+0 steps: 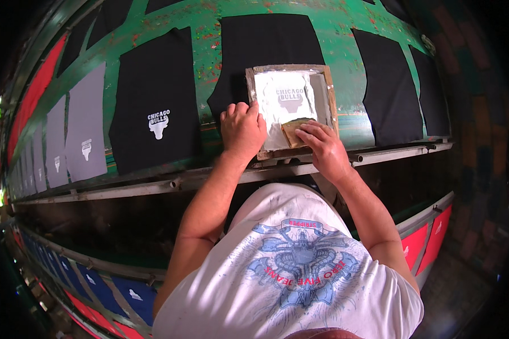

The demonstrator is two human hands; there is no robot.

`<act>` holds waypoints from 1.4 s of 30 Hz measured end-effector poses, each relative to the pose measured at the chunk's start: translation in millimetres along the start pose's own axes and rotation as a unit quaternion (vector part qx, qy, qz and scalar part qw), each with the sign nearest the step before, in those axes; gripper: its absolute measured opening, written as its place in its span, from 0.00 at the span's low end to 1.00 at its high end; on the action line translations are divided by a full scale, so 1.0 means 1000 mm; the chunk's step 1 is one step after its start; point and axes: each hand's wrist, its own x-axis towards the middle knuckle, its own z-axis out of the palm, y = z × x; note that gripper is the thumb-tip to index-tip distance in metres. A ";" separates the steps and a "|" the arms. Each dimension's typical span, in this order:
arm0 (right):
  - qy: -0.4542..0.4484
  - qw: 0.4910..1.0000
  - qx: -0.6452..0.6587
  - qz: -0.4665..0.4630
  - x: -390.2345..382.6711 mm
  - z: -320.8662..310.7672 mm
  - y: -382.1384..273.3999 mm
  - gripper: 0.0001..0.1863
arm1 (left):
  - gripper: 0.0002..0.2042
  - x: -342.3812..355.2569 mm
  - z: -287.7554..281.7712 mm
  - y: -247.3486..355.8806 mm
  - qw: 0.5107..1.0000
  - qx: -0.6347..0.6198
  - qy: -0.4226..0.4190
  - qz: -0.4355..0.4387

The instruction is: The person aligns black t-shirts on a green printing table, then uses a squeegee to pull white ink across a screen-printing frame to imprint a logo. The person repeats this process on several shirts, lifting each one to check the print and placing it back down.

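A wooden-edged printing screen [329, 90] lies over a black fabric panel [266, 42] on the green table. White ink covers much of its mesh, and a logo shows through. My left hand [244, 129] has its fingers curled at the left edge of the screen, the tips against the wood. In my right hand [324, 148] is a small yellowish-brown squeegee [291, 134], gripped from its right side. Its blade rests on the mesh near the screen's front edge, and part of it is hidden beneath my fingers.
Left of the screen lies a black panel [152, 107] with a white print. Grey printed panels [87, 121] continue leftward, and plain black panels [387, 85] lie right. A metal rail [203, 179] borders the green table [206, 73]. Behind me stands another table with blue panels [133, 294].
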 end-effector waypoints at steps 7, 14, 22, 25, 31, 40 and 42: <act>0.004 1.000 0.001 -0.010 0.075 0.005 0.040 0.29 | 0.16 0.003 -0.006 0.013 0.999 0.023 -0.018 -0.027; -0.023 1.000 -0.014 -0.009 0.128 -0.009 0.065 0.28 | 0.15 0.011 -0.013 0.033 0.992 0.069 -0.056 -0.089; -0.060 0.990 -0.039 -0.125 0.130 -0.001 0.092 0.25 | 0.19 0.016 -0.017 0.049 0.978 0.116 -0.096 -0.147; -0.082 0.986 -0.033 -0.139 0.111 -0.003 0.085 0.25 | 0.20 0.017 -0.017 0.053 0.975 0.121 -0.102 -0.155; -0.115 0.985 -0.013 -0.130 0.064 -0.011 0.056 0.29 | 0.17 0.020 -0.018 0.049 0.975 0.125 -0.116 -0.140; -0.183 0.979 0.028 -0.087 0.016 -0.027 0.019 0.32 | 0.16 0.015 -0.017 0.038 0.987 0.108 -0.087 -0.081; -0.182 0.978 0.053 -0.089 0.012 -0.029 0.021 0.32 | 0.16 0.015 -0.017 0.036 0.986 0.116 -0.093 -0.079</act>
